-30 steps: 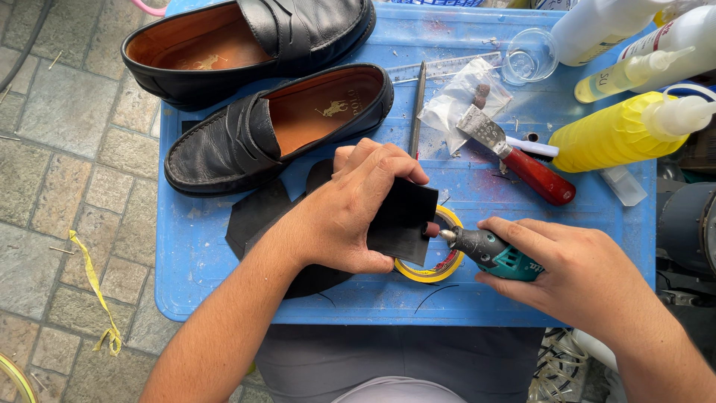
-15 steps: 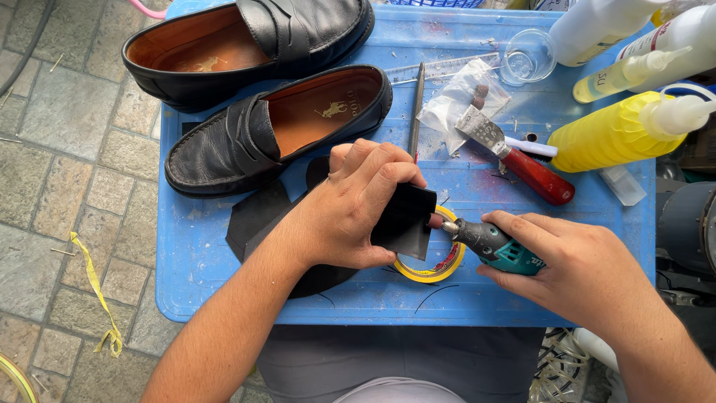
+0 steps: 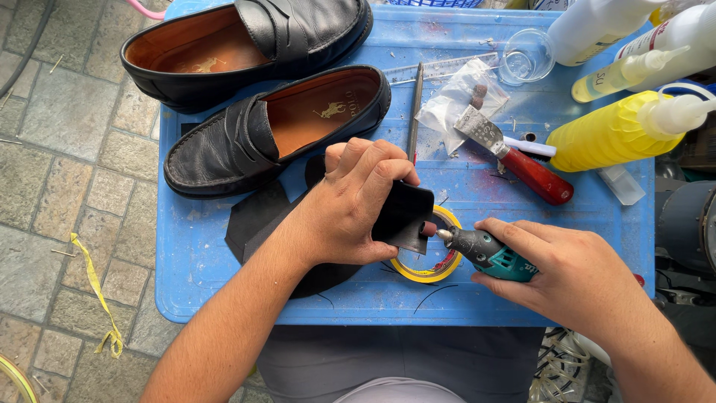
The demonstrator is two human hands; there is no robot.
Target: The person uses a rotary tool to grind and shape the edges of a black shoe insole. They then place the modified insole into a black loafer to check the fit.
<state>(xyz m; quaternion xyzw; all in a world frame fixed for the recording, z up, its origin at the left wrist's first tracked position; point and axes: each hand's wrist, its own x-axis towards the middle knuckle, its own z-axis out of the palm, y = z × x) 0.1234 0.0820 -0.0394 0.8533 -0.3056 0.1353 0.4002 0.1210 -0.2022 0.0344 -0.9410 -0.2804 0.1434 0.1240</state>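
My left hand [image 3: 350,205] grips a small black rubber piece [image 3: 403,215] and holds it over a yellow tape roll [image 3: 431,271] on the blue plastic table [image 3: 194,254]. My right hand [image 3: 567,272] holds a teal rotary tool [image 3: 485,251], its small sanding tip touching the right edge of the black piece. Under my left wrist lies a larger black rubber sheet [image 3: 257,220]. Two black leather loafers [image 3: 276,127] [image 3: 246,45] with tan insides lie at the table's far left.
A red-handled scraper [image 3: 522,160], a thin metal file [image 3: 415,112], a clear plastic bag [image 3: 461,93] and a clear cup [image 3: 526,56] lie at the back. A yellow bottle [image 3: 611,134] and white bottles [image 3: 597,26] stand at the right. Stone paving [image 3: 67,186] lies to the left.
The black piece has turned slightly in my left hand, and the rotary tool's tip has come up against its right edge. Both hands stay over the tape roll.
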